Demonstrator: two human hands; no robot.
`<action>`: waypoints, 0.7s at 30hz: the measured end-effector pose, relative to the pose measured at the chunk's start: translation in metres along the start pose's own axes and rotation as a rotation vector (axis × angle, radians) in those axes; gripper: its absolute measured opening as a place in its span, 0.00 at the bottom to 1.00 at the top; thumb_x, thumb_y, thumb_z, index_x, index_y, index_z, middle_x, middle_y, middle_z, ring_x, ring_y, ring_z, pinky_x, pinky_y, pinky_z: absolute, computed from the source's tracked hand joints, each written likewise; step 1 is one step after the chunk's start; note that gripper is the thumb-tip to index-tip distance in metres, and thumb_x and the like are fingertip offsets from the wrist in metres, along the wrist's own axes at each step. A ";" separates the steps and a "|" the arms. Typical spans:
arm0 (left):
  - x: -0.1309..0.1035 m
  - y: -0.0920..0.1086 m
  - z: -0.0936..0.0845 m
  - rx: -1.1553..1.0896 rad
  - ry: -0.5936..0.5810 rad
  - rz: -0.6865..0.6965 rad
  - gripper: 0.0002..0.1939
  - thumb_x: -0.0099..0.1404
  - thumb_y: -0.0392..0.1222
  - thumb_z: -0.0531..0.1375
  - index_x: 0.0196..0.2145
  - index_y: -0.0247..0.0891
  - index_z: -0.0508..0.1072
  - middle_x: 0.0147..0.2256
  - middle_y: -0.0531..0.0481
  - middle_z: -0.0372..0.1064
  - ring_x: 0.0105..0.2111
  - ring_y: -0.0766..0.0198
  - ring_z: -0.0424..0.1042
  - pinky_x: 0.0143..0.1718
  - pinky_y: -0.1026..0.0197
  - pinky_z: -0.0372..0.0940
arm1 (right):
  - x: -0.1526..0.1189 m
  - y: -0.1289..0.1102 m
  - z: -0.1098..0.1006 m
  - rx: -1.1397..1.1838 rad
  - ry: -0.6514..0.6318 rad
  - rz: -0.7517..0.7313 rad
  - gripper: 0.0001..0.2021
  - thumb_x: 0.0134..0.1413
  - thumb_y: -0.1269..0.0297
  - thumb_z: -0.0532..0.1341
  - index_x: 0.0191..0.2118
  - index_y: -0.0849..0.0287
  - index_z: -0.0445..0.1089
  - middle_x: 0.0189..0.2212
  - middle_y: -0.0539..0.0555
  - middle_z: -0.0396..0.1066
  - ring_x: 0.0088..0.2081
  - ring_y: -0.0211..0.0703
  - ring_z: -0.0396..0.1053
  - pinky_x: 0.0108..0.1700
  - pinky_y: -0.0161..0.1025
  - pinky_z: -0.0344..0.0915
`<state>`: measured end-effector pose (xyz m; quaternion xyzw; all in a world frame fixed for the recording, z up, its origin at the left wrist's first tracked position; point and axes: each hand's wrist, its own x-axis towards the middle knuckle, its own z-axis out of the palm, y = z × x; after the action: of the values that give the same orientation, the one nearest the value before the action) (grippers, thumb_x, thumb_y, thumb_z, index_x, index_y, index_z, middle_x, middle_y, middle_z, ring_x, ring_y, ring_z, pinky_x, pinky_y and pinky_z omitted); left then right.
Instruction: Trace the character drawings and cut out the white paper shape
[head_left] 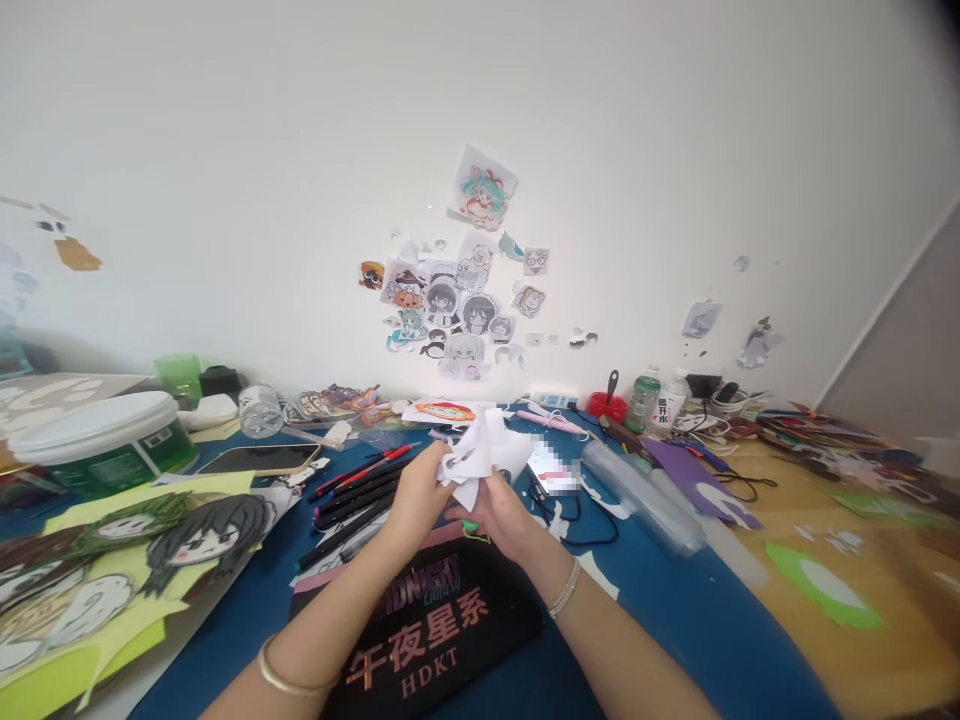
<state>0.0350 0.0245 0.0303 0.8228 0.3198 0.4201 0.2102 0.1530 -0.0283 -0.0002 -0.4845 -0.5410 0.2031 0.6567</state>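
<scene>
A crumpled or folded piece of white paper (480,452) with dark drawn marks is raised above the middle of the table. My left hand (421,492) grips its left side, fingers closed on it. From the right, my right hand (508,515) is closed at the paper's lower edge; its fingertips are partly hidden. Just below those fingers shows a small bright green thing (471,526), too little of it to name. Beneath both hands lies a black pouch (442,640) with pink lettering.
Several pens (360,490) lie left of my hands, near a phone (259,459) and a white-green tub (105,440). Coloured cutouts (206,540) cover the left front. Rightward are a lit phone (553,468), a clear plastic roll (641,498), purple paper (697,480) and bottles (645,398).
</scene>
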 end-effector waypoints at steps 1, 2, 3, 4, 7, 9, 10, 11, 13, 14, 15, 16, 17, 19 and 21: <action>0.002 -0.001 -0.002 -0.033 0.035 -0.054 0.03 0.52 0.34 0.53 0.27 0.39 0.61 0.24 0.56 0.62 0.26 0.64 0.64 0.28 0.64 0.58 | -0.001 0.001 0.001 -0.032 0.008 -0.003 0.15 0.58 0.54 0.50 0.33 0.54 0.70 0.27 0.51 0.71 0.33 0.40 0.70 0.31 0.36 0.64; 0.003 -0.003 -0.004 -0.064 0.077 -0.093 0.03 0.51 0.35 0.53 0.26 0.40 0.60 0.23 0.57 0.60 0.26 0.64 0.63 0.28 0.65 0.57 | -0.001 0.002 0.002 -0.064 0.017 -0.004 0.16 0.58 0.53 0.49 0.35 0.55 0.70 0.27 0.51 0.71 0.33 0.40 0.70 0.31 0.36 0.64; 0.005 -0.004 -0.005 -0.095 0.130 -0.124 0.04 0.51 0.36 0.54 0.25 0.40 0.59 0.23 0.57 0.59 0.26 0.65 0.62 0.28 0.65 0.56 | -0.001 0.003 0.002 -0.091 0.025 -0.004 0.16 0.58 0.53 0.49 0.37 0.55 0.70 0.29 0.52 0.71 0.33 0.41 0.70 0.31 0.37 0.65; 0.006 -0.006 -0.006 -0.132 0.185 -0.149 0.04 0.51 0.37 0.54 0.26 0.40 0.59 0.23 0.58 0.58 0.26 0.65 0.61 0.28 0.65 0.55 | 0.000 0.003 0.002 -0.109 0.034 -0.005 0.17 0.58 0.52 0.49 0.40 0.56 0.69 0.31 0.53 0.72 0.34 0.42 0.70 0.33 0.38 0.65; 0.007 -0.007 -0.004 -0.323 0.223 -0.221 0.05 0.52 0.39 0.54 0.28 0.40 0.59 0.24 0.58 0.57 0.26 0.66 0.60 0.28 0.65 0.55 | 0.004 0.003 -0.002 -0.153 0.082 -0.024 0.25 0.54 0.52 0.54 0.54 0.60 0.57 0.44 0.60 0.68 0.43 0.47 0.68 0.41 0.43 0.66; 0.005 -0.002 0.000 -0.480 0.088 -0.270 0.05 0.51 0.38 0.55 0.28 0.40 0.59 0.23 0.59 0.57 0.24 0.67 0.59 0.27 0.66 0.55 | 0.005 0.000 -0.004 -0.247 0.110 -0.096 0.33 0.52 0.53 0.57 0.60 0.62 0.47 0.53 0.65 0.59 0.51 0.52 0.62 0.49 0.48 0.62; 0.003 0.001 0.003 -0.554 -0.007 -0.288 0.05 0.51 0.37 0.55 0.27 0.40 0.60 0.23 0.59 0.58 0.24 0.67 0.60 0.27 0.66 0.55 | 0.004 -0.002 -0.005 -0.309 0.098 -0.153 0.36 0.50 0.54 0.58 0.61 0.63 0.45 0.56 0.66 0.55 0.55 0.53 0.58 0.53 0.49 0.59; 0.000 0.005 0.006 -0.620 -0.092 -0.300 0.05 0.51 0.37 0.55 0.27 0.40 0.61 0.24 0.59 0.61 0.25 0.67 0.61 0.28 0.66 0.56 | 0.004 -0.005 -0.005 -0.374 0.071 -0.218 0.36 0.50 0.54 0.58 0.61 0.62 0.45 0.58 0.66 0.52 0.57 0.55 0.55 0.55 0.50 0.57; -0.007 0.013 0.011 -0.765 -0.212 -0.317 0.05 0.52 0.38 0.56 0.30 0.39 0.64 0.29 0.56 0.67 0.31 0.64 0.66 0.33 0.64 0.59 | 0.001 -0.010 -0.004 -0.481 0.017 -0.345 0.33 0.49 0.57 0.59 0.60 0.60 0.51 0.58 0.63 0.51 0.59 0.56 0.51 0.56 0.51 0.54; -0.010 0.017 0.013 -0.844 -0.257 -0.327 0.07 0.53 0.39 0.57 0.33 0.39 0.66 0.33 0.54 0.69 0.35 0.61 0.67 0.36 0.62 0.60 | 0.000 -0.012 -0.004 -0.518 0.009 -0.397 0.30 0.49 0.58 0.59 0.58 0.59 0.54 0.57 0.62 0.54 0.58 0.55 0.52 0.56 0.50 0.55; -0.013 0.020 0.015 -0.919 -0.290 -0.336 0.11 0.54 0.39 0.57 0.37 0.40 0.66 0.38 0.51 0.70 0.39 0.60 0.67 0.39 0.61 0.60 | -0.001 -0.015 -0.003 -0.543 0.019 -0.442 0.26 0.50 0.60 0.58 0.56 0.58 0.58 0.55 0.61 0.58 0.56 0.54 0.55 0.55 0.49 0.57; -0.015 0.022 0.017 -0.986 -0.306 -0.346 0.14 0.55 0.40 0.58 0.41 0.41 0.66 0.41 0.50 0.69 0.42 0.58 0.67 0.42 0.60 0.60 | -0.002 -0.017 -0.003 -0.553 0.047 -0.485 0.22 0.51 0.62 0.57 0.53 0.58 0.62 0.51 0.60 0.62 0.54 0.52 0.58 0.53 0.49 0.58; -0.017 0.024 0.019 -1.046 -0.311 -0.364 0.17 0.55 0.40 0.59 0.43 0.41 0.66 0.43 0.49 0.69 0.44 0.58 0.67 0.44 0.59 0.59 | -0.003 -0.019 -0.003 -0.551 0.077 -0.527 0.17 0.52 0.64 0.55 0.49 0.57 0.65 0.47 0.59 0.65 0.51 0.50 0.61 0.51 0.48 0.60; -0.020 0.028 0.023 -1.146 -0.306 -0.422 0.20 0.53 0.40 0.60 0.45 0.41 0.65 0.43 0.48 0.70 0.45 0.58 0.67 0.45 0.59 0.59 | -0.004 -0.024 -0.004 -0.522 0.123 -0.599 0.11 0.54 0.67 0.53 0.40 0.58 0.70 0.38 0.57 0.69 0.43 0.46 0.65 0.45 0.45 0.63; -0.021 0.031 0.025 -1.230 -0.281 -0.515 0.19 0.51 0.37 0.61 0.43 0.39 0.67 0.38 0.49 0.71 0.43 0.58 0.68 0.44 0.59 0.60 | -0.004 -0.028 -0.005 -0.496 0.151 -0.638 0.10 0.54 0.69 0.51 0.32 0.58 0.70 0.30 0.55 0.69 0.36 0.44 0.66 0.39 0.43 0.65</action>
<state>0.0575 -0.0147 0.0236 0.4979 0.1783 0.3513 0.7726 0.1486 -0.0461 0.0215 -0.4495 -0.6471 -0.1832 0.5879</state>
